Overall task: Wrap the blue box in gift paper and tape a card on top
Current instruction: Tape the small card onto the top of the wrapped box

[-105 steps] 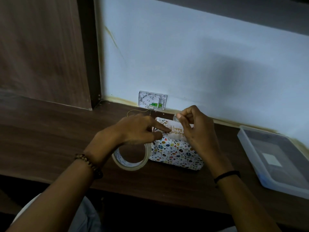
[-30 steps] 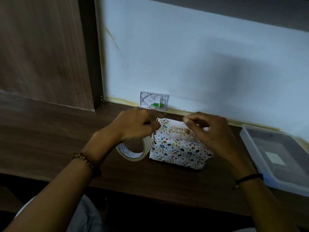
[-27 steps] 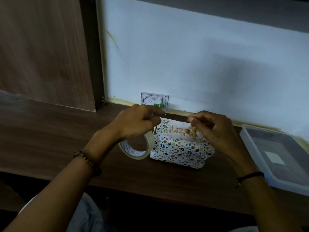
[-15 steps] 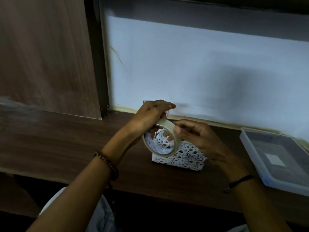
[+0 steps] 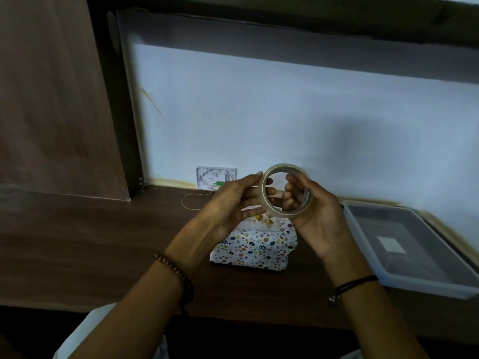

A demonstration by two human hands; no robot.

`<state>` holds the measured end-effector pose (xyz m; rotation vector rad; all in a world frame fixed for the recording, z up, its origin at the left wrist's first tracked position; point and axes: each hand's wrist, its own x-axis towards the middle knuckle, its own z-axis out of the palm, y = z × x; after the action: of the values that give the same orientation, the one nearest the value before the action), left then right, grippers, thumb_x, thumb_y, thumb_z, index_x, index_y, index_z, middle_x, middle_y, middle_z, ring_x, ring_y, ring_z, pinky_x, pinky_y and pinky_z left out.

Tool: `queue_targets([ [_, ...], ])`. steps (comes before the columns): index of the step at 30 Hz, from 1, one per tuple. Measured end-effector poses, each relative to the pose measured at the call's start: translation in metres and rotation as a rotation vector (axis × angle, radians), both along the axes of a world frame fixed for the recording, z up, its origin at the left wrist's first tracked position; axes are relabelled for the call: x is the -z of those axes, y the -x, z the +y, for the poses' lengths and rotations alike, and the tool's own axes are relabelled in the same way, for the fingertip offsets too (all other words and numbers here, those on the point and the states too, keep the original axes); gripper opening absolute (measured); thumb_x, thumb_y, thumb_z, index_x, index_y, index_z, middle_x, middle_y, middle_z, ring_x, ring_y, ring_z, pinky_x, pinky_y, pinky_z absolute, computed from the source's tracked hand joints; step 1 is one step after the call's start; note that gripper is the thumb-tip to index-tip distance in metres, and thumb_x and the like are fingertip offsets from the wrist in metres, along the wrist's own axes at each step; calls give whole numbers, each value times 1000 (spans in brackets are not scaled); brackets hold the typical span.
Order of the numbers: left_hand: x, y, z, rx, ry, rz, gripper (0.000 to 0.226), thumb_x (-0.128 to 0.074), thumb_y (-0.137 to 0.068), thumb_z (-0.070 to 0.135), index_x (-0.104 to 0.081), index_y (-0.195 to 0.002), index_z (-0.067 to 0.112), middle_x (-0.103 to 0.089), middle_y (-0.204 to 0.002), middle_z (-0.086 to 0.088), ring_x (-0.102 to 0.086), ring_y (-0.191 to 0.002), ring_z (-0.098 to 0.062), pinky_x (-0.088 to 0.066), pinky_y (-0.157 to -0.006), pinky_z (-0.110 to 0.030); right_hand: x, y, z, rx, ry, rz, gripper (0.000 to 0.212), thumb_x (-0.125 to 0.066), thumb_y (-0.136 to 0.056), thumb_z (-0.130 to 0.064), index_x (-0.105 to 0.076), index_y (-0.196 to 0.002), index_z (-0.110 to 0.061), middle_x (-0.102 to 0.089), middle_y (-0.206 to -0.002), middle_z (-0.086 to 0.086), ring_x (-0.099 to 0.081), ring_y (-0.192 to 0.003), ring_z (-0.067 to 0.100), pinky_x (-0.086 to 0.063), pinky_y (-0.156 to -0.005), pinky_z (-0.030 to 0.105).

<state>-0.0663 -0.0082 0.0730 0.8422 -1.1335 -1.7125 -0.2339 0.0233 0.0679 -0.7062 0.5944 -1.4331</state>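
Your wrapped box (image 5: 252,248) sits on the dark desk (image 5: 90,242), just below and behind your raised hands, fully covered in spotted gift paper. The card (image 5: 261,221) lies on its top face, mostly hidden by your left hand (image 5: 233,203); whether any tape holds it yet cannot be told.

You hold the tape roll (image 5: 286,190) up in the air above the box, both hands closed around it: the left fingers grip its left rim and the right hand (image 5: 315,218) cradles the right side with fingers curled through the core.

You seem to be in the taping step, hunting for the free end of the tape. Next you need to find that end with a nail, peel out a short strip, tear it cleanly, and press it across a card edge onto the paper without shifting the card.

The clear plastic tray (image 5: 412,247) to the right stays out of the way.
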Motion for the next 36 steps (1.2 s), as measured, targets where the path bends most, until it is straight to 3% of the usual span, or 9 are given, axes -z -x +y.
queue_targets([
  [5,5,24,5,-64,-58,36,28,-54,-99,24,-69,-106,1,-75,-96,-15,-72,-88,-24,-59,-83,-35,1,20,4,32,-25,-70,37,-55,-95,-33,-63,-110,0,-65,-85,7,-57,-68,14,-50,-64,23],
  [11,13,70,8,-131,-68,-32,29,-46,-100,18,-67,-105,-2,-70,-93,-14,-68,-93,-24,-56,-91,-37,1,44,14,196,-30,-16,26,-50,-98,-25,-66,-104,-4,-68,-87,6,-61,-70,15,-49,-65,26],
  [16,23,118,11,-92,-125,-42,26,-55,-96,19,-67,-109,0,-73,-103,-17,-70,-96,-26,-59,-80,-31,-5,67,23,338,-21,154,25,-53,-97,-25,-69,-95,-5,-71,-79,4,-65,-69,14,-53,-71,28],
  [19,35,148,15,-29,-80,-106,25,-58,-93,22,-70,-106,5,-74,-98,-9,-70,-93,-22,-56,-87,-34,0,87,19,465,-19,368,28,-60,-95,-30,-74,-90,-7,-74,-82,7,-69,-76,17,-56,-80,33],
  [22,45,175,19,44,-3,-163,27,-58,-90,25,-72,-101,4,-66,-87,-7,-60,-83,-23,-49,-78,-38,11,108,19,621,0,705,24,-58,-97,-28,-74,-86,-15,-75,-80,0,-69,-74,14,-55,-69,28],
  [27,58,201,18,144,71,-308,28,-48,-96,17,-67,-113,7,-69,-108,-14,-65,-97,-26,-53,-86,-41,38,139,27,720,30,1180,24,-57,-99,-31,-71,-108,-13,-72,-85,-14,-68,-89,7,-51,-75,22],
  [29,64,207,16,153,132,-412,31,-51,-92,16,-67,-116,6,-69,-107,-14,-66,-97,-28,-53,-88,-42,51,155,25,758,-58,1403,23,-58,-97,-31,-70,-107,-13,-70,-91,-3,-66,-92,19,-48,-75,28],
  [32,69,217,13,194,235,-549,44,-57,-88,18,-60,-130,8,-65,-125,-9,-62,-111,-22,-50,-100,-44,64,170,20,794,-257,1649,25,-59,-95,-32,-68,-112,-16,-68,-111,14,-60,-105,37,-46,-94,46],
  [36,73,224,8,218,304,-604,44,-57,-92,14,-56,-135,9,-59,-133,-8,-56,-120,-22,-48,-102,-40,65,174,21,732,-515,1862,36,-55,-97,-23,-60,-132,-24,-58,-134,14,-48,-125,37,-33,-103,44],
])
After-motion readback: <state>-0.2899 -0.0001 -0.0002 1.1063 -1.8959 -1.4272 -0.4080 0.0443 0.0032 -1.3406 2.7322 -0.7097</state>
